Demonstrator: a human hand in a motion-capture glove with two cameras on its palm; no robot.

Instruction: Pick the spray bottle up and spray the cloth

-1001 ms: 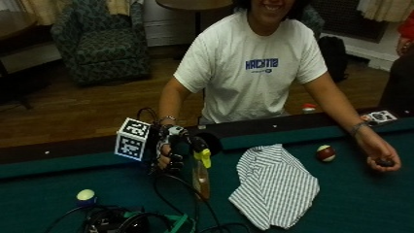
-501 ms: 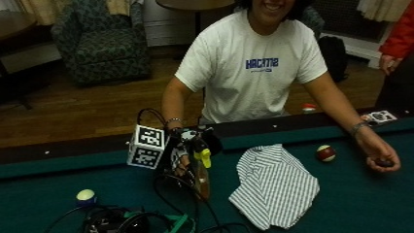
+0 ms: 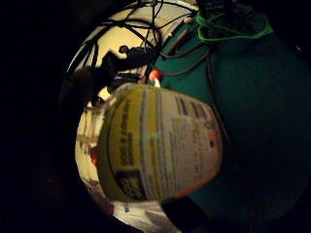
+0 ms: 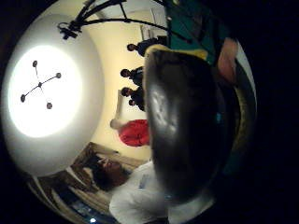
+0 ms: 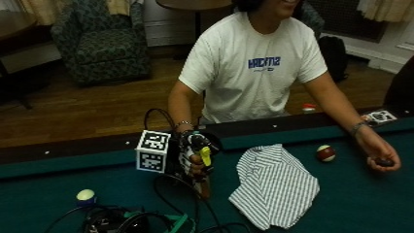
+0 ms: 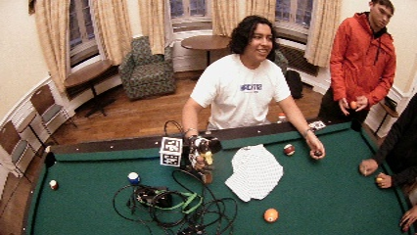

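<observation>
Spray bottle (image 5: pixel 202 167) is gripped upright in the gloved right hand (image 5: pixel 192 154), fingers curled round it, over the green table (image 5: pixel 58 179). Striped cloth (image 5: pixel 274 185) is laid flat just beside the hand.

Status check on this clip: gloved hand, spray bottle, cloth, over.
Right hand gripping spray bottle, held upright above the green felt. Striped cloth flat beside it, not touched. Nothing between bottle and cloth.
</observation>
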